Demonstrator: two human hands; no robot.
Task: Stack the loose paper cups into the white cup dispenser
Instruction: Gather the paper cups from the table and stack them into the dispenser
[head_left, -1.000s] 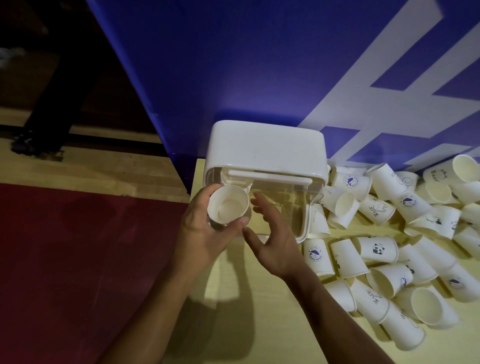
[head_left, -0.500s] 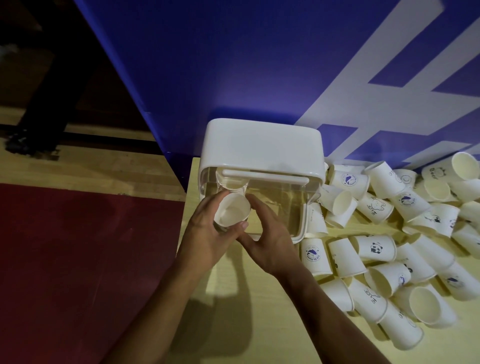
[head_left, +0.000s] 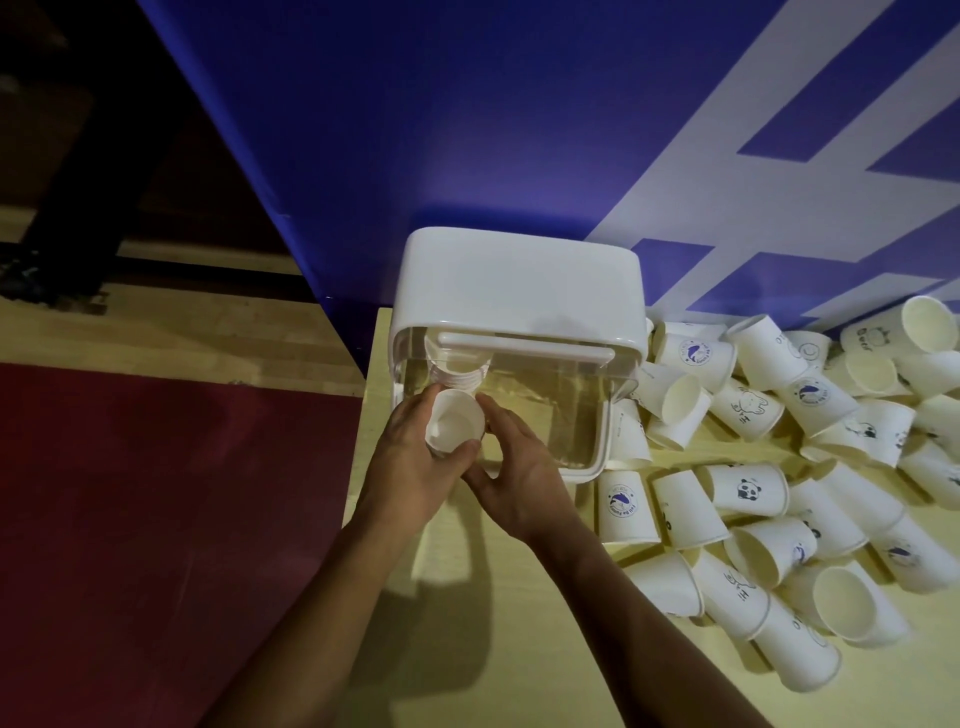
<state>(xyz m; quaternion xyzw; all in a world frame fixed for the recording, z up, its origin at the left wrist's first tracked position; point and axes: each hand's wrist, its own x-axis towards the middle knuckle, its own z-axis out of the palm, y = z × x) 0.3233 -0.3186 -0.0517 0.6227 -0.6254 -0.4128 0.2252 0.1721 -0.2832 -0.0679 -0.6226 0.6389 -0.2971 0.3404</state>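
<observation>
1. My left hand (head_left: 410, 467) is wrapped round a small white paper cup (head_left: 453, 422), thumb along its near side and fingers curled behind, so that grip is closed on the cup
2. My right hand (head_left: 519, 475) comes in from the other side, fingertips touching the cup's right wall and thumb tucked below near my left thumb; it steadies the cup more than it clasps it
3. The cup is tilted, its open mouth facing up toward me and its base pointing at the front of the dispenser
4. Right behind it, through the clear plastic front, I can see a ribbed stack of nested cups (head_left: 457, 366) sitting in the left end of the box; whether my cup touches that stack I cannot tell
5. The white plastic cup dispenser with rounded corners (head_left: 519, 283) stands on the pale yellow wooden table (head_left: 545, 649), its back against the blue wall panel with white stripes (head_left: 467, 104)
6. A white bar runs along the top of the dispenser's transparent front, and the rest of the clear chamber to the right of the stack looks bare
7. To the right of the dispenser lies the heap of loose white paper cups with small printed logos (head_left: 779, 493), tipped on their sides, some touching the box
8. Left of the table there is dark red flooring (head_left: 156, 519) and a strip of light wooden floor (head_left: 182, 332) beyond it
</observation>
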